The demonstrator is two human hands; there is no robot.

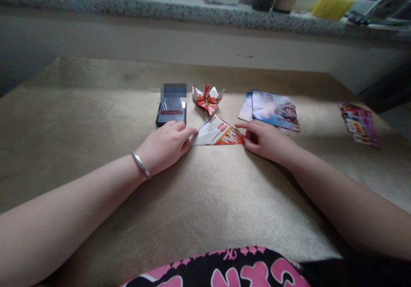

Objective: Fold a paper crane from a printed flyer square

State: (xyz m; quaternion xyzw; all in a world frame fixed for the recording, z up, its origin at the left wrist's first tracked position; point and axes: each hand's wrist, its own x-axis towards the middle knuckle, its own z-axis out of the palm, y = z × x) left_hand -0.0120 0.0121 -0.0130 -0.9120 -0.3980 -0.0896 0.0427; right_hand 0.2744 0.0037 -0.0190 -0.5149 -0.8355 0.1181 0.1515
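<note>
A triangle of folded printed paper (215, 134), white on the left and orange with pictures on the right, lies flat on the table. At its left corner is my left hand (169, 143), with the index finger along the edge and the thumb close by, pinching that corner. The opposite corner sits between the thumb and curled fingers of my right hand (268, 143), whose index finger points inward above it. Just beyond the paper's top point stands a red and white origami figure (208, 99) with spread, pointed flaps.
A phone (171, 109) lies behind my left hand, its upper screen blurred. Blue printed sheets (274, 108) are stacked behind my right hand. Colourful leaflets (359, 124) lie far right on the gold-toned table (212, 210). Bottles and a yellow pad (332, 7) line the stone sill.
</note>
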